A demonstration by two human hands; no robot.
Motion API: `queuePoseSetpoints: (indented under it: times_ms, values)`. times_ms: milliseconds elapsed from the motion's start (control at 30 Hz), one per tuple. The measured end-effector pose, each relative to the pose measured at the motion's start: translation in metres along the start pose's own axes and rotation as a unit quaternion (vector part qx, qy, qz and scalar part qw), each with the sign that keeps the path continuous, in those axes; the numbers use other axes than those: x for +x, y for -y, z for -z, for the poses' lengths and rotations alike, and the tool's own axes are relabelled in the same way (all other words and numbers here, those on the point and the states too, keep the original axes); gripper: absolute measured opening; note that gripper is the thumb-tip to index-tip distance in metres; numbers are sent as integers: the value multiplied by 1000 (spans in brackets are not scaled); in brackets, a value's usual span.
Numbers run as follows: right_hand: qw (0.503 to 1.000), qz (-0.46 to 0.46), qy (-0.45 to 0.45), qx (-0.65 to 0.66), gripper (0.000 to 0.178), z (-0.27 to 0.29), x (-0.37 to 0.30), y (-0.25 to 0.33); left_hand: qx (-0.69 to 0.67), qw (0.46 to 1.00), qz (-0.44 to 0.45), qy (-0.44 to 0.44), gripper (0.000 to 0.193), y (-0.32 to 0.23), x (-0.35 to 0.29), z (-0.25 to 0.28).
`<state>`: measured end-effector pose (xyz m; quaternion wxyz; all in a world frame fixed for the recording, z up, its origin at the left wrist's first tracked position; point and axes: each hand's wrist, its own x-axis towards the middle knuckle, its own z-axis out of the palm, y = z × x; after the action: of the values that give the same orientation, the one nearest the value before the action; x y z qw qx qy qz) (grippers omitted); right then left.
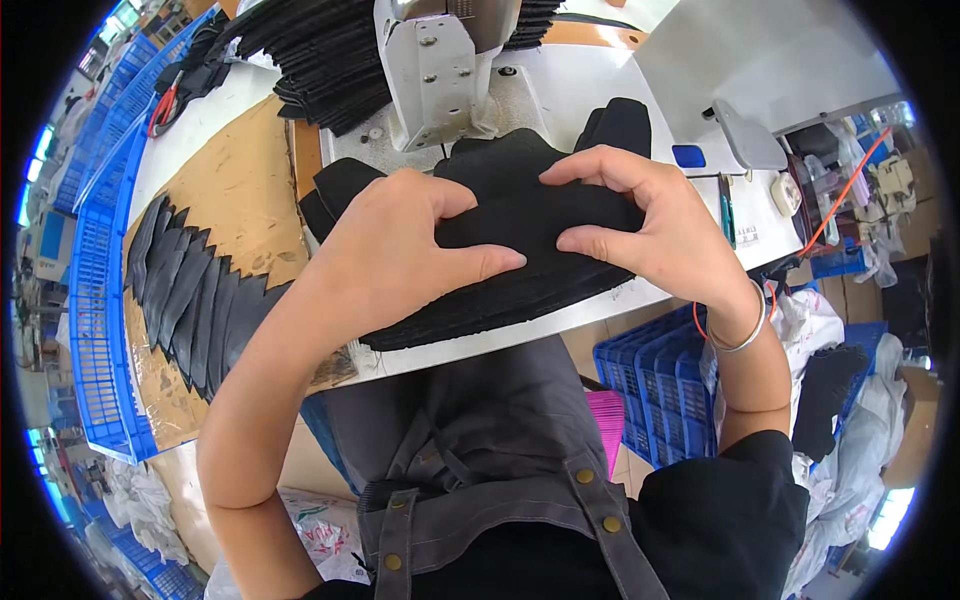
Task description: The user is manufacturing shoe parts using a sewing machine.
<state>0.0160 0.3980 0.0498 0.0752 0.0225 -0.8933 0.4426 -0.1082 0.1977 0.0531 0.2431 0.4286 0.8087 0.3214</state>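
Note:
A black padded fabric piece (pixel 500 225) lies at the front of the white sewing table (pixel 440 362), below the white head of a sewing machine (pixel 430 85). My left hand (pixel 400 240) grips its left part, thumb pressed on top and index finger curled on the cloth. On the other side my right hand (pixel 645 215) holds it between thumb and bent fingers. Folded black flaps stand up at both ends of the piece. The other fingertips of both hands are partly hidden, and the needle area is hard to make out.
Overlapping black pieces (pixel 200 290) fan across a cardboard sheet (pixel 240 170) at left, beside a blue crate (pixel 100 310). A black stack (pixel 325 60) stands behind. Teal snips (pixel 727 210) and a white tape roll (pixel 785 195) lie right; another blue crate (pixel 650 390) stands below.

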Motion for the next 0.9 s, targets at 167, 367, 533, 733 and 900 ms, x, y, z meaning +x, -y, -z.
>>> queuePoseSetpoints:
  times_ms: [167, 367, 533, 733, 900]
  values:
    - [1000, 5, 0, -5, 39, 1, -1, 0, 10, 1000, 13, 4, 36, -2, 0, 0]
    - [999, -40, 17, -14, 45, 0, 2, 7, 29, 999, -28, -32, 35, -3, -1, -4]
    - [992, 2, 43, -116, 57, -4, 13, 12, 78, 990, -79, -89, 37, -4, -3, -4]
    - [987, -31, 65, -143, 60, -3, 16, 19, 43, 999, 13, -1, 36, 1, -10, 19]
    - [991, -44, 64, -110, 62, -4, 16, 19, 20, 1000, -12, -11, 32, 8, -14, 21]
